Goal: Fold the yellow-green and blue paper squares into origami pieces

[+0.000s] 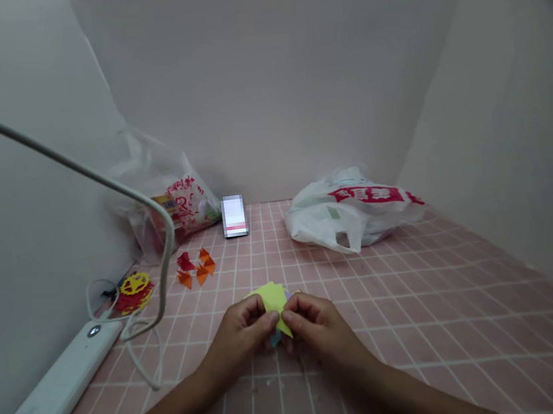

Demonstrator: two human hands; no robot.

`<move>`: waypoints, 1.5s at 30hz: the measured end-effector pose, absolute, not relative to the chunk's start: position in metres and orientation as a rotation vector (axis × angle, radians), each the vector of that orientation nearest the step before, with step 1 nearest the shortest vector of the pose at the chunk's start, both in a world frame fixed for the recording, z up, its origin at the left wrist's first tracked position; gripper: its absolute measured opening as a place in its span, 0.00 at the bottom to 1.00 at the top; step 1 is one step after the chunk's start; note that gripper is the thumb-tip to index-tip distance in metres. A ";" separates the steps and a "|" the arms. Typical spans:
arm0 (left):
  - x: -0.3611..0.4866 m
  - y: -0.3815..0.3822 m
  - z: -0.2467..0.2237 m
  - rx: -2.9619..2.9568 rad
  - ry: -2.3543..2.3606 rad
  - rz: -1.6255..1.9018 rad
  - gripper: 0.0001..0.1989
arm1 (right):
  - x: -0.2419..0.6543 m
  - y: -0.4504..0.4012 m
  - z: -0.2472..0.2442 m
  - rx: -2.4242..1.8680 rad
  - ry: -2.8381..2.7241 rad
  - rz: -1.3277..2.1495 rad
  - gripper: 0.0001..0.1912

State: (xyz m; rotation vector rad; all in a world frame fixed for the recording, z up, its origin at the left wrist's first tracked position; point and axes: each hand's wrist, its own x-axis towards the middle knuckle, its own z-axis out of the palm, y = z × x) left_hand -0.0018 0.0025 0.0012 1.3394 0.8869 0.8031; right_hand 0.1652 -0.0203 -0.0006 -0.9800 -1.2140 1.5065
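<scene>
Two hands meet over the near middle of the pink tiled counter, pinching a yellow sheet of folded paper between them. The left hand has thumb and forefinger closed on the paper's left side; the right hand has its thumb and forefinger pressed together at the right side. A teal scrap shows just under the yellow paper, and a bit of purple peeks out beside it.

Farther off, toward the counter's left edge, lies a cluster of small orange folded papers with a red one next to them. Nearer that edge is a pile of red and yellow cut-outs, the top one with a star-like centre. A long white device runs along the edge toward the near left corner, bearing a round dark mark. A pale cable arches across the view, partly covering the left plastic bag, whose red print is too blurred to read. By the back edge stands a phone with a pixelated screen. Toward the back right corner slumps a white plastic bag; its red band carries white characters, illegible here.
</scene>
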 end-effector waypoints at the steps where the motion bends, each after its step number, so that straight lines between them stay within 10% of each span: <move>1: -0.002 0.003 0.001 1.356 0.906 0.803 0.16 | 0.165 -0.020 -0.001 -0.976 -1.230 1.502 0.17; 45: 0.001 -0.002 0.007 1.364 0.896 0.676 0.17 | 0.166 -0.020 -0.001 -1.037 -1.200 1.480 0.20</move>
